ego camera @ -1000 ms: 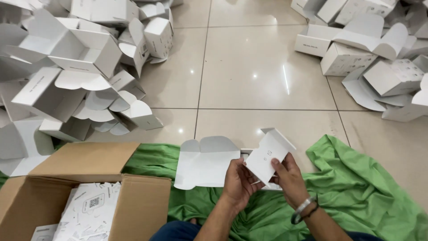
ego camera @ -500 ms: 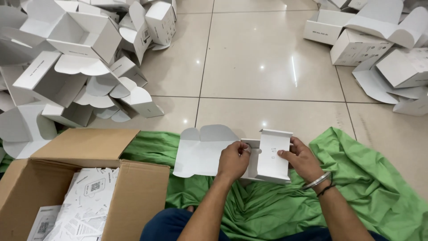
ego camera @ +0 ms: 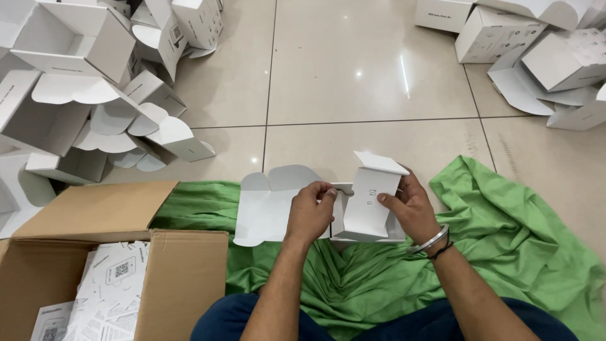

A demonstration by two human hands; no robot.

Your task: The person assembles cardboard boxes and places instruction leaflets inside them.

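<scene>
Tiled floor under a green cloth (ego camera: pixel 505 240): my left hand (ego camera: pixel 309 215) and right hand (ego camera: pixel 410 205) both grip a half-folded white carton (ego camera: pixel 369 202) above it; cardboard box (ego camera: pixel 95 252) of flat sheets left, folded cartons (ego camera: pixel 76 95) heaped beyond.

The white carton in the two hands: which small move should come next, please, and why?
Probably fold the wide scalloped flap over toward the raised side. The white carton is only half formed: the right hand holds one panel upright, the left hand pinches the middle edge, and that flap lies flat on the green cloth.
</scene>
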